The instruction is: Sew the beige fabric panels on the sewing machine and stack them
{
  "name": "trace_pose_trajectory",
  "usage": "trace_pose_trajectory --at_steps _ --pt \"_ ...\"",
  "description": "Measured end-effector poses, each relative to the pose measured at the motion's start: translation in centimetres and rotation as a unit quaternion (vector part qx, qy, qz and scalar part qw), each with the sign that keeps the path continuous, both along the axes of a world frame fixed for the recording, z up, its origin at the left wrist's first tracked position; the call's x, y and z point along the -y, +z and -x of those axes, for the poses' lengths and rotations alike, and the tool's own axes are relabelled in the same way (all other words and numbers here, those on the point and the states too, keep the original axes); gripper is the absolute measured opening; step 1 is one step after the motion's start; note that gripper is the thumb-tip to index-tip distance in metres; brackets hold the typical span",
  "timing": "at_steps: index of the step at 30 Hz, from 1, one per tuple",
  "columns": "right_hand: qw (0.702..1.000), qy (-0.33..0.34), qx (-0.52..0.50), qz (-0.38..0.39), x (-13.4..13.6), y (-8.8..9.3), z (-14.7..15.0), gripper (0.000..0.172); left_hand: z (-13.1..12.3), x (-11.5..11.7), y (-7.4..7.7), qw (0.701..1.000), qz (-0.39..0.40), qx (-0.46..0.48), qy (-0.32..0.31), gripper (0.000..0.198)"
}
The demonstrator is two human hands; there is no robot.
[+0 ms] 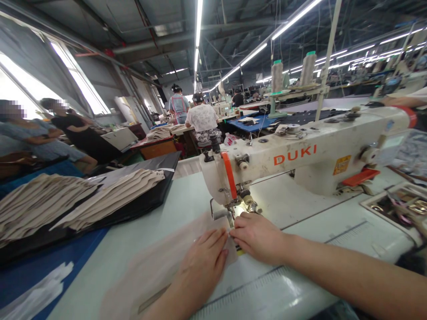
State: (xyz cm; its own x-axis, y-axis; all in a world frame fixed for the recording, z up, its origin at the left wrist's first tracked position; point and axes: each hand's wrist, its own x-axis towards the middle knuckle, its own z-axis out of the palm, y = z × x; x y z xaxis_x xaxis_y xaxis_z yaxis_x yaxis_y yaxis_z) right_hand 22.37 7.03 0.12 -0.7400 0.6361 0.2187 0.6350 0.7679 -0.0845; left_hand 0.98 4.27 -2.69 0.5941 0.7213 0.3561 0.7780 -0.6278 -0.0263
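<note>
A pale, thin fabric piece (160, 255), blurred, lies on the sewing machine table in front of the presser foot (231, 215). My left hand (205, 260) rests on its right part, fingers stretched forward and lying flat, thumb a little apart. Just right of the needle area, my right hand (255, 233) has its fingers bent together at the fabric's edge, close to the left fingertips. What is between the right fingertips is mostly hidden. The white sewing machine (263, 160) with orange lettering stands over the work, its lamp lit by the needle.
Stacks of beige cut pieces (113, 200) lie on black material (160, 186) at left. A ruler strip (256, 282) runs along the table's front. A tray (396, 209) of small parts sits at right. Thread cones (307, 69) stand behind. Several people work or stand farther back.
</note>
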Motion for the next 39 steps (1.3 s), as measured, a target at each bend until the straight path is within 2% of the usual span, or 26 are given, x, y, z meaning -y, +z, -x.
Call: trace_pose_trajectory --at_steps 6,14,21,30,39 --pt "1.000 -0.004 -0.004 -0.010 -0.2 0.1 -0.2 0.021 -0.6 -0.4 0.0 0.999 0.032 -0.005 0.001 0.037" --pt "0.999 -0.026 -0.005 -0.020 -1.3 -0.5 -0.6 0.020 -0.9 -2.6 -0.4 0.999 -0.018 -0.004 -0.040 0.036" --pt "0.999 -0.040 0.005 -0.022 -1.7 -0.7 -0.7 0.024 -1.0 -3.7 -0.8 0.998 0.004 0.032 -0.046 0.037" --pt "0.999 -0.043 0.020 -0.023 -2.2 -1.3 -0.6 0.026 -1.0 -4.1 -0.8 0.998 0.011 0.041 -0.044 0.036" --pt "0.998 -0.042 0.017 -0.031 -2.1 -1.1 -0.6 0.023 -1.2 -4.1 -0.3 0.999 -0.018 -0.003 -0.047 0.035"
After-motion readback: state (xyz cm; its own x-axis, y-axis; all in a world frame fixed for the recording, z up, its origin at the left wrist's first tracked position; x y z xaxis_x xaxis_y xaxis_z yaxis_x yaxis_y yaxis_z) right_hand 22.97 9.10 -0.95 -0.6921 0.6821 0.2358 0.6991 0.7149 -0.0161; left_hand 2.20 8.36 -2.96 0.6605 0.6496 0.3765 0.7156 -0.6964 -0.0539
